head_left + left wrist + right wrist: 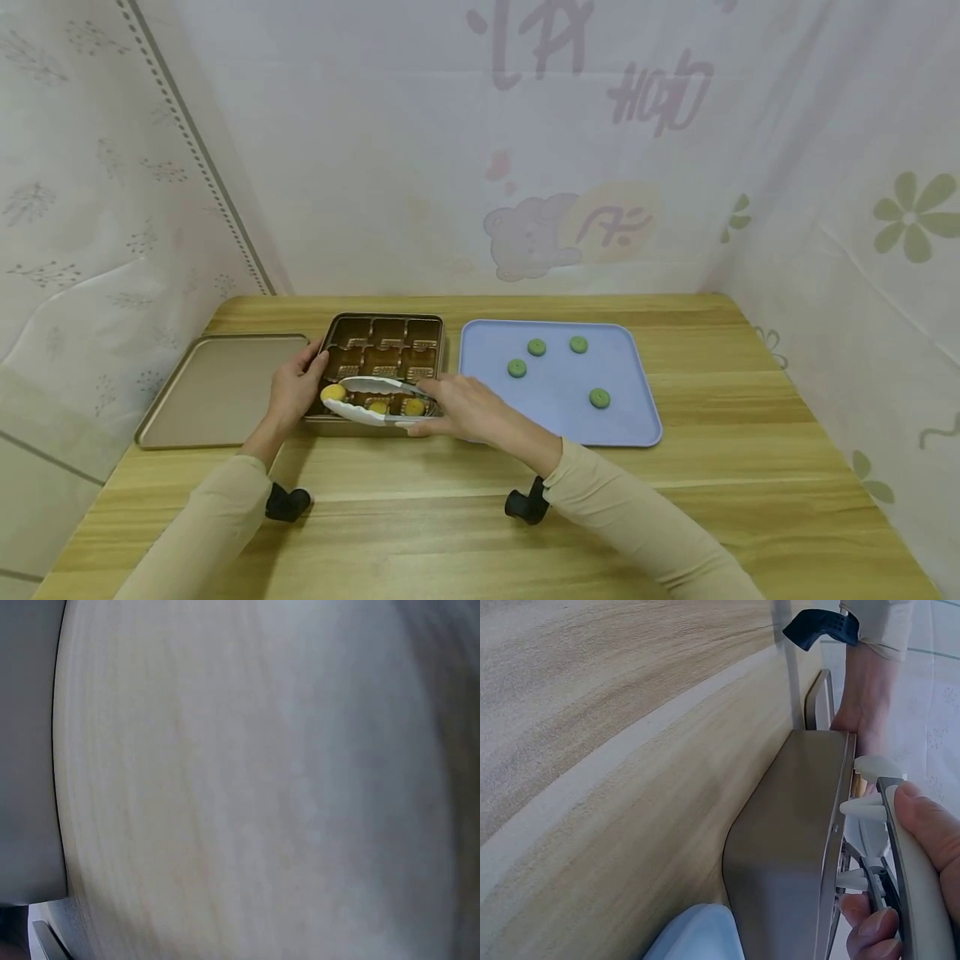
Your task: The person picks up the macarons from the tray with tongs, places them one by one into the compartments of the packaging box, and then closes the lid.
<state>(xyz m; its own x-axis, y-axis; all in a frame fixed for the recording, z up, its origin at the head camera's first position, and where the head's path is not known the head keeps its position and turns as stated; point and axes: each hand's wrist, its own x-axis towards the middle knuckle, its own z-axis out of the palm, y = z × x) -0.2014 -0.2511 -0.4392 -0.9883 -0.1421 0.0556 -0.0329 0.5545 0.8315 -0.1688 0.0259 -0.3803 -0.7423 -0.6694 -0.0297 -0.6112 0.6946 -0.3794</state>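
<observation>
Tongs [375, 385], right hand [468, 404] — over near edge of tin [791, 802]

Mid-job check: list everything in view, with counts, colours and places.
Tongs: one, white and grey, over the tin's front row
Yellow pieces: three visible; one at the tongs' tips, two in the front row
Tin: one, brownish gold, between the two trays
Insert: one, brown, compartmented, inside the tin
Blue tray: one, pale blue, right of the tin
Green pieces: four visible, on the blue tray
Tan tray: one, flat, left of the tin
Table: one, wood-toned, beneath everything
Cloth: pale, printed, behind and at both sides
Black fittings: two, one by each cuff
Sleeves: two, beige, on the forearms
Left grip: one, bare, at the tin's left side
Right grip: one, bare, holding the tongs
</observation>
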